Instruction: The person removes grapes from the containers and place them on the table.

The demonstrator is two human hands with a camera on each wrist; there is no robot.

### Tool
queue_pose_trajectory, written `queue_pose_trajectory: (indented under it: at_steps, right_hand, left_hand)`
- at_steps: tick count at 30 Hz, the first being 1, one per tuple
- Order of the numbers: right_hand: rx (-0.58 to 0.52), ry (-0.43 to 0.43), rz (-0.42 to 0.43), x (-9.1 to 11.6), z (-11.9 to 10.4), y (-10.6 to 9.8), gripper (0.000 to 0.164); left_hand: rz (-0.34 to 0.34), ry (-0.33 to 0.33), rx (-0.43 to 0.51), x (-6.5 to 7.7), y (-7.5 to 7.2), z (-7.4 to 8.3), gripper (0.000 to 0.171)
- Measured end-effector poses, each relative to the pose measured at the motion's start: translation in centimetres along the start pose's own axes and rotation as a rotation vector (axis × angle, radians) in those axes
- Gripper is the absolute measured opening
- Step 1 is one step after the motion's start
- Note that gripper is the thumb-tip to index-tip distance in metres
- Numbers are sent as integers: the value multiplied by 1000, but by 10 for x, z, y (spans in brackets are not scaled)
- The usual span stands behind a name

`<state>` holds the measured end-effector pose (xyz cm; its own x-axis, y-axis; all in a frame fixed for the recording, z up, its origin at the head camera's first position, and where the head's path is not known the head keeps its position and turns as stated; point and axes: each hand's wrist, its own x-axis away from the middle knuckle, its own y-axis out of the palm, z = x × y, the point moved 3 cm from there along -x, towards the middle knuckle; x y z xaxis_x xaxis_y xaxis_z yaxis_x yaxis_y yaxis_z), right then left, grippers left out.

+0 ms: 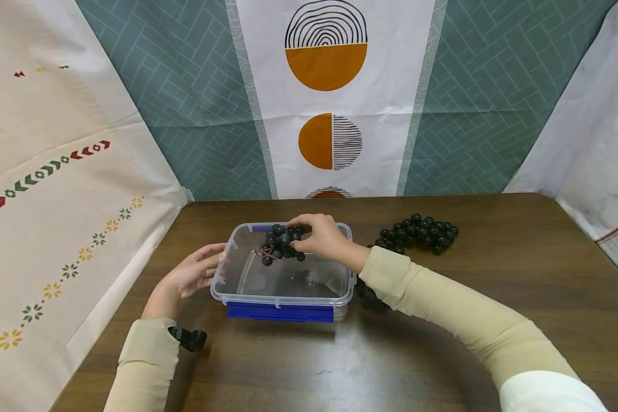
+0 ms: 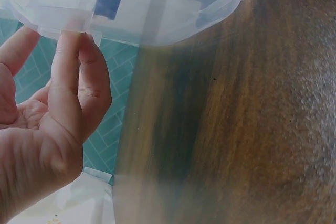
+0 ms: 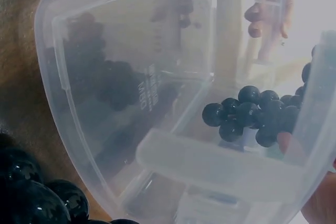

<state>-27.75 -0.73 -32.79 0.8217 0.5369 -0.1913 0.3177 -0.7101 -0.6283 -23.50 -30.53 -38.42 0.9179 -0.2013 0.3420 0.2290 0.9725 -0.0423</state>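
A clear plastic container (image 1: 288,300) with blue clips stands on the table without a lid on top. My right hand (image 1: 323,237) reaches over its far side and grips a small bunch of dark grapes (image 1: 278,240), whose reddish stem points left. In the right wrist view those grapes (image 3: 249,111) show through the container wall. Against the container's left side rests my left hand (image 1: 198,269). Seen from the left wrist, the straight fingers (image 2: 65,82) of that hand touch the container's rim (image 2: 157,40).
A larger bunch of dark grapes (image 1: 422,232) lies on the wooden table (image 1: 494,274) right of the container, partly behind the right forearm. A patterned cloth (image 1: 335,103) hangs at the back, and a pale embroidered cloth (image 1: 56,229) along the left.
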Motion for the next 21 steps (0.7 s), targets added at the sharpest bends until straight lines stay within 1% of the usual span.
queue_pose_trajectory:
  at_steps: [6,11,16,21]
  right_hand:
    - [-18,10,36,3,1,-4,38]
    - [-9,20,45,4,2,-8,37]
    - [4,28,49,9,2,-13,38]
    - [-6,18,66,12,1,-20,38]
  left_hand:
    - [-7,3,-12,-1,0,-1,55]
    - [-12,8,-19,-1,0,-1,57]
    - [-10,5,-17,0,-1,-1,56]
    - [-14,7,-7,0,-1,-1,55]
